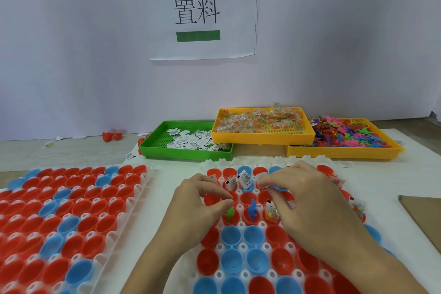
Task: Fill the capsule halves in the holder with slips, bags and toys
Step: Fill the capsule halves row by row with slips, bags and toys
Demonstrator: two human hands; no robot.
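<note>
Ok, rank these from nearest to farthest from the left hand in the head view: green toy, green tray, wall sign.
1. green toy, right at the left hand fingertips
2. green tray, behind the holder
3. wall sign, high on the wall
</note>
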